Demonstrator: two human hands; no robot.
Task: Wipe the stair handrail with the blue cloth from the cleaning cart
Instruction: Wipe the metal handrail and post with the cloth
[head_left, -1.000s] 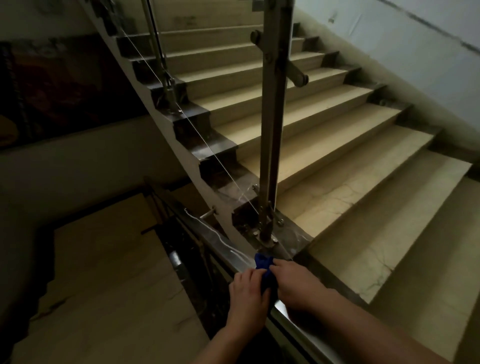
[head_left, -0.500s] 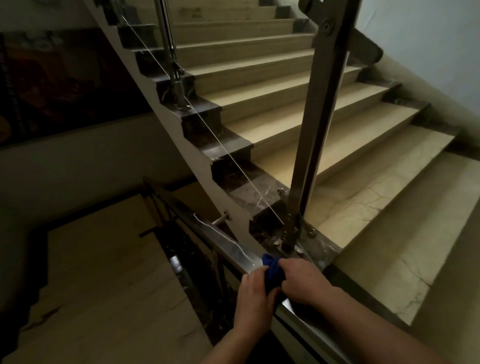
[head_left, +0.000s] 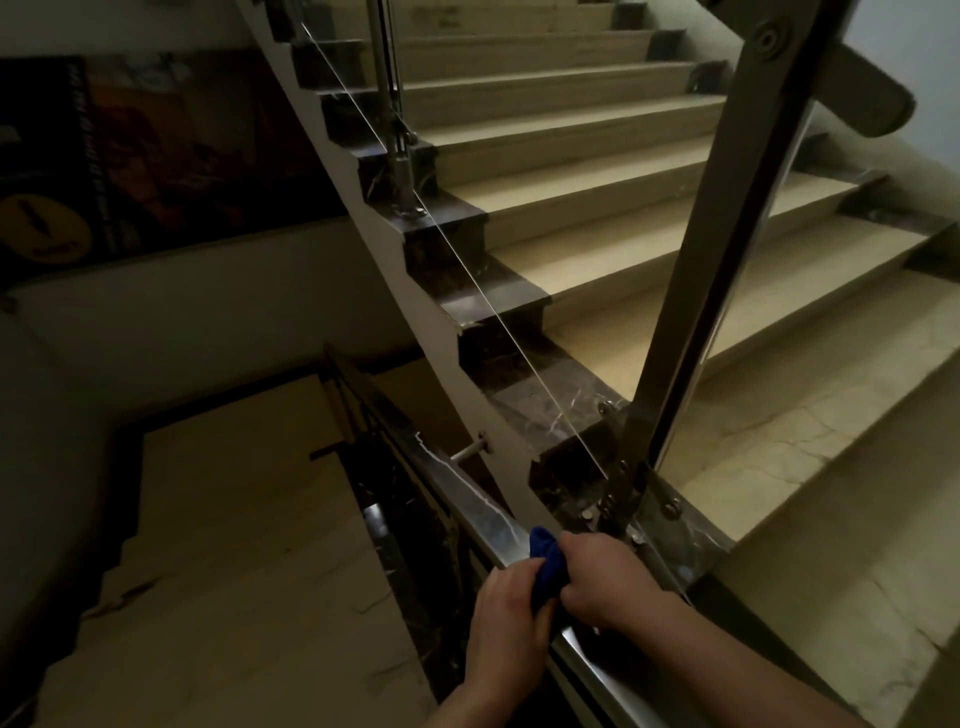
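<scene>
A shiny metal handrail (head_left: 467, 499) runs from the lower right up to the left, down along the lower flight. The blue cloth (head_left: 545, 566) is bunched on top of the rail near the bottom centre. My left hand (head_left: 509, 618) grips the cloth from the left side of the rail. My right hand (head_left: 608, 577) presses on it from the right side. Both hands wrap the rail, and most of the cloth is hidden under them.
A tall steel baluster post (head_left: 717, 249) rises just beyond my hands, bolted to the dark marble stair edge (head_left: 566, 415). Beige steps (head_left: 597, 208) climb up and to the right. A glass panel edge (head_left: 467, 280) slants along them. The lower landing (head_left: 223, 519) lies to the left.
Both hands stay on the cloth on the rail. The view has shifted, so the post now appears further right and more slanted, and the hands a little further right.
</scene>
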